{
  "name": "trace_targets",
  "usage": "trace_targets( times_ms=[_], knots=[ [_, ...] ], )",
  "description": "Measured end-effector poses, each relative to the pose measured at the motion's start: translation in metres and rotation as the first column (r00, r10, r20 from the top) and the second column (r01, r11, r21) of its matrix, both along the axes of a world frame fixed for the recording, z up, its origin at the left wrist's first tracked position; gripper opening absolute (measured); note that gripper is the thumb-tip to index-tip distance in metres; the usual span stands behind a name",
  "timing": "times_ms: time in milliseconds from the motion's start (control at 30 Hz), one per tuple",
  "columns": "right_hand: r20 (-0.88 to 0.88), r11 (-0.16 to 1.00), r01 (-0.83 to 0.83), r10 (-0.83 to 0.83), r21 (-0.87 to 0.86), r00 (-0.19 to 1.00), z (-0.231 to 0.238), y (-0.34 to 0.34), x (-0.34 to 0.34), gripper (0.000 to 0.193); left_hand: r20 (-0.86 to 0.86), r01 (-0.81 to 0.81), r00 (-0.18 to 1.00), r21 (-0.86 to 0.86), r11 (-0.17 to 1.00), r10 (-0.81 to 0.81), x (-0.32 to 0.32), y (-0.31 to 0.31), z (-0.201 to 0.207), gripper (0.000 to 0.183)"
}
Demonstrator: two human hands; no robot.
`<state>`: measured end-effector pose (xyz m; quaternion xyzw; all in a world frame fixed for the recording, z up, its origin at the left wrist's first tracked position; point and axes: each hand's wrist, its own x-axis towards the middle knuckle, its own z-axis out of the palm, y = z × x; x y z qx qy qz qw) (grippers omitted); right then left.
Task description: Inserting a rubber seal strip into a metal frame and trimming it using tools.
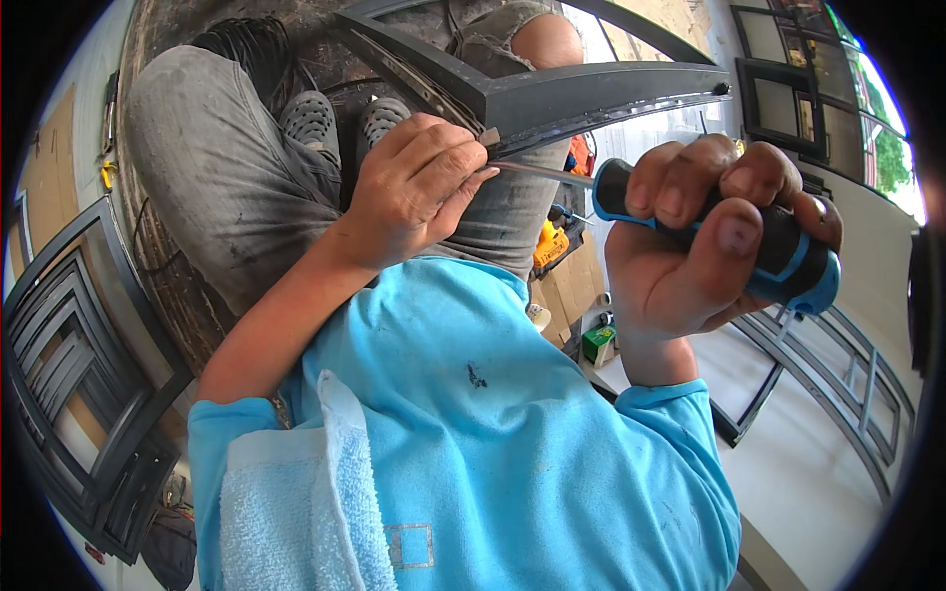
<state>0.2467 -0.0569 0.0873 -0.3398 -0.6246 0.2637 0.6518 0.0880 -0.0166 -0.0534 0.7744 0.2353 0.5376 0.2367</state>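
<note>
From here I see stacked frames (103,433) at far left and a yellow power tool (552,243) beside the right leg (517,212); the left hand (419,187) hides the screwdriver (613,190) tip, so I can't tell what it pinches. The right hand (680,246) grips its black-and-blue handle, steel shaft beside the dark frame (591,94).

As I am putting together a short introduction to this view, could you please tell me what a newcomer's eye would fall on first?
Probably the black-and-blue screwdriver in the right hand, large at right of centre, its shaft pointing left toward the left hand by a corner of the dark frame at the top. Next would come the bright blue shirt across the lower middle, with a pale blue towel at lower left.
</note>
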Motion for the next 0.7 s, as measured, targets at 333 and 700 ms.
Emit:
trace_targets(
  times_ms=[333, 700],
  knots=[
    [-0.072, 0.997, -0.069, 0.070, 0.026, 0.995, -0.003, 0.001, 0.019, 0.032, 0.022, 0.010, 1.000, -0.063, 0.998, -0.009, 0.000, 0.006, 0.005, 0.022],
    [0.260, 0.993, 0.032, -0.060, 0.109, 0.964, -0.008, 0.032, -0.011, 0.033, -0.012, 0.011, 1.000, -0.013, 1.000, -0.012, -0.003, 0.008, 0.012, 0.019]
  ],
)
